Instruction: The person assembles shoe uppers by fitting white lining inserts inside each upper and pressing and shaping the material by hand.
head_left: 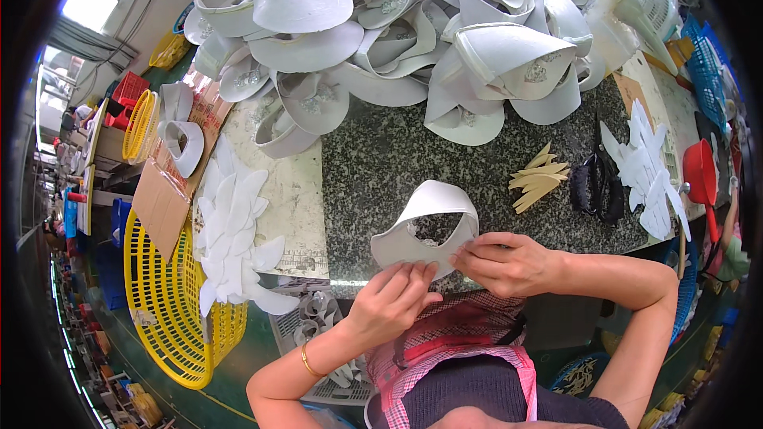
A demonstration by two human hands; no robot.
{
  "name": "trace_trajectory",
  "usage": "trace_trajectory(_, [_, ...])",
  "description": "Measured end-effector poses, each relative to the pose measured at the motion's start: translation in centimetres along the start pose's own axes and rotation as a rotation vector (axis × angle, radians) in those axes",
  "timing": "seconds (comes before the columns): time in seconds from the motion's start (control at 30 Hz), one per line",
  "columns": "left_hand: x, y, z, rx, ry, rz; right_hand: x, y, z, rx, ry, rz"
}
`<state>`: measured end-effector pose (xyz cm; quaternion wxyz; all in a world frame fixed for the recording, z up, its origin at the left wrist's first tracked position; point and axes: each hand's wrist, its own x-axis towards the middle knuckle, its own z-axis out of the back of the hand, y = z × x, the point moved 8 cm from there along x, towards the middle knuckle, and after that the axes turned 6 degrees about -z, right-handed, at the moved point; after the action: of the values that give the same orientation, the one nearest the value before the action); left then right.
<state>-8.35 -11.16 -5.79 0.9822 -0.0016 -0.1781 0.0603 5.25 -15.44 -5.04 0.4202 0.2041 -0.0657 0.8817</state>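
A white shoe upper (pixel 435 199), curved with an open middle, rests at the near edge of the dark speckled stone slab (pixel 373 159). My left hand (pixel 400 292) pinches its near rim, fingers bent together. On the right side of the same rim, my right hand (pixel 502 262) closes thumb and fingers on the material. Just beyond and to the right lie several thin beige strips (pixel 538 180). Beside them is a pair of black-handled scissors (pixel 598 187). A large heap of similar white uppers (pixel 509 59), some with sparkling ornaments, covers the far side of the table.
White leaf-shaped pieces (pixel 230 218) spread over the table's left part, with another stack of white pieces (pixel 653 168) at right. A yellow basket (pixel 147 310) stands lower left, near a cardboard sheet (pixel 163 202). A red scoop (pixel 699 175) hangs beyond the right edge.
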Motion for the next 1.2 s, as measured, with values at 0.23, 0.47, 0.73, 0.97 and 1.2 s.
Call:
trace_trajectory(0.23, [-0.8,-0.6,0.1,0.060,-0.060,-0.002,2.6,0.2,0.2,0.029,0.122,0.121])
trace_trajectory(0.47, [-2.5,0.6,0.7,-0.135,-0.156,0.141,2.3,0.5,0.1,0.113,0.099,0.072])
trace_trajectory(0.73, [-4.0,1.1,1.5,-0.077,-0.209,0.242,1.3,0.0,0.7,0.121,0.081,0.236])
trace_trajectory(0.97, [-2.1,1.3,2.0,-0.064,-0.273,0.332,2.9,0.6,0.5,-0.043,-0.035,0.231])
trace_trajectory(1.2, [-2.2,1.8,4.4,-0.245,-0.428,0.240,3.1,1.2,3.3,0.145,-0.086,0.091])
